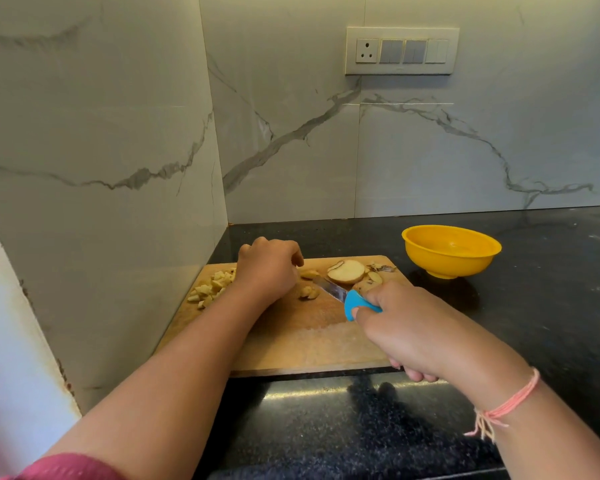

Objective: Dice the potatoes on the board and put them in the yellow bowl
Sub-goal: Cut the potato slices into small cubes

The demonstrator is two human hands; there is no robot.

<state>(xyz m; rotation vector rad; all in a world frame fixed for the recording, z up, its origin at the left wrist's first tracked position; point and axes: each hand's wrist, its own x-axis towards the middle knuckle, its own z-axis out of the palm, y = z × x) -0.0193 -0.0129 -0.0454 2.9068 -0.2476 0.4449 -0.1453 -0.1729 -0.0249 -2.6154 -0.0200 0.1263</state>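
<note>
A wooden cutting board [302, 344] lies on the black counter. My right hand [402, 323] grips a knife by its blue handle [355, 304], the blade [329, 289] pointing left toward potato pieces [307, 292]. My left hand [269, 268] has its fingers curled down over potato pieces beside the blade; what it holds is hidden. A pile of diced potato [212, 287] sits at the board's left end. A halved potato [346, 271] and peel scraps [381, 268] lie at the far right of the board. The yellow bowl [451, 251] stands to the right, with nothing visible in it.
Marble-patterned walls meet in a corner just left of and behind the board. A switch panel [402, 50] with a socket is on the back wall. Black counter [551, 289] extends to the right and toward me past the board's front edge.
</note>
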